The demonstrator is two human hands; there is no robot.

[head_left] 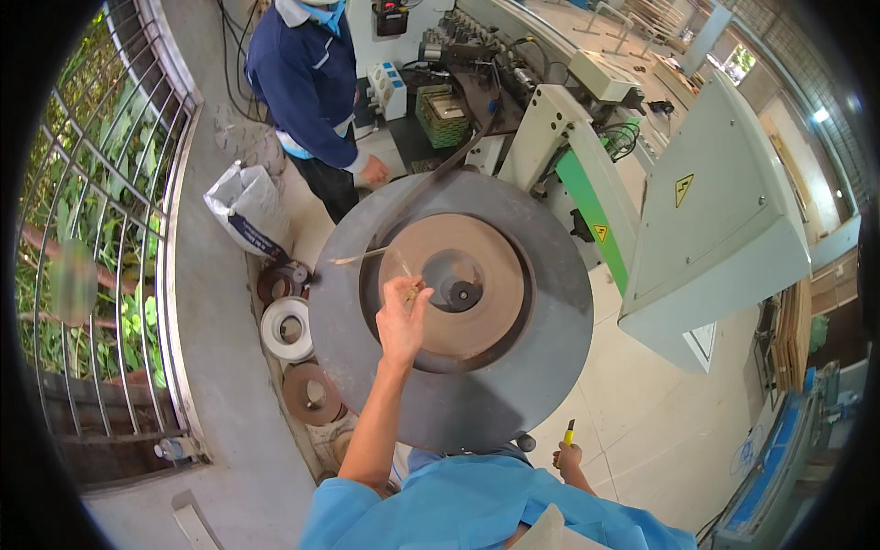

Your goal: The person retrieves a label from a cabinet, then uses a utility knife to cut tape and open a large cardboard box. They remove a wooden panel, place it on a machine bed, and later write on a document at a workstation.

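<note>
A wide roll of brown edge banding (500, 316) lies flat on a round dark grey turntable (559, 357) in front of me. Over the left part of the roll is my left hand (401, 316), its fingers pinched together near the roll's core. Something thin and pale seems to run from the fingertips, too fine to name. A loose light-brown strip end (359, 258) sticks out past the roll's left edge. Low at my right side, away from the turntable, my right hand (568, 456) is closed around a yellow utility knife (569, 434) with its tip upward.
A co-worker in a dark blue jacket (298, 78) stands beyond the turntable, far left. A machine with a grey cabinet (715, 211) rises at the right. A white sack (247, 206) and several rolls, one white (273, 332), line the left wall below a barred window (101, 229).
</note>
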